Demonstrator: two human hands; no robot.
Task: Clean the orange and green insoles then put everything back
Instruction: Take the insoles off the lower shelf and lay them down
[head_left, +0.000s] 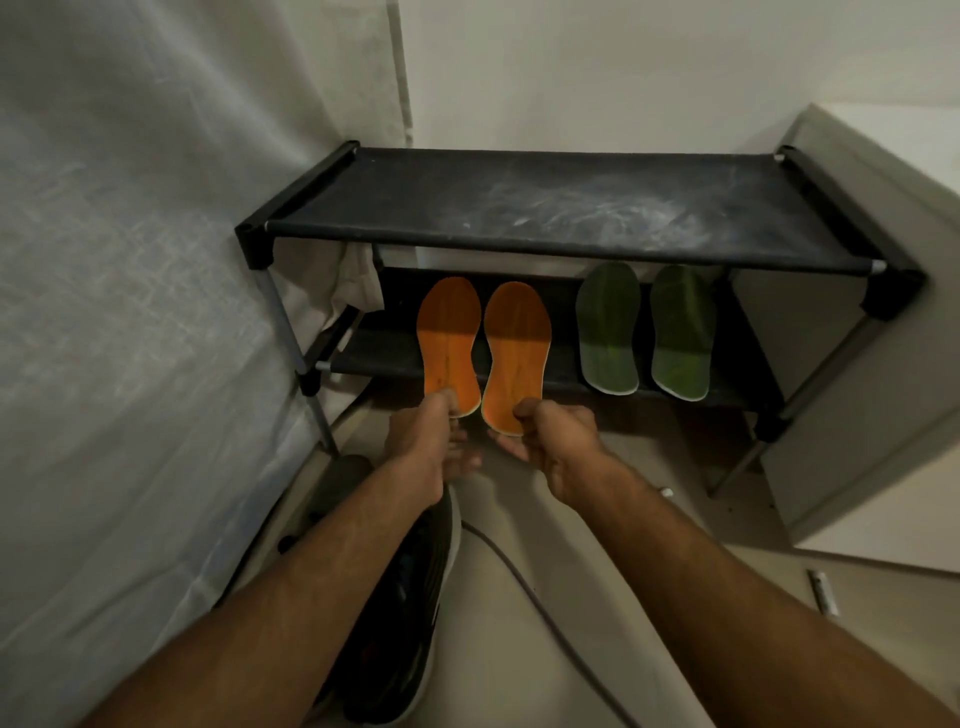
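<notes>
Two orange insoles lie side by side on the lower shelf (374, 345) of a black shoe rack, heels hanging over its front edge. My left hand (423, 441) pinches the heel of the left orange insole (448, 338). My right hand (558, 441) pinches the heel of the right orange insole (514, 348). Two green insoles, one at left (608, 327) and one at right (680, 332), lie untouched on the same shelf further right.
The rack's top shelf (545, 208) is bare dark fabric with white dust marks. A white curtain (130, 312) hangs at left, a pale cabinet (857, 364) stands at right. A dark shoe (410, 597) and a cable (524, 587) lie on the floor under my arms.
</notes>
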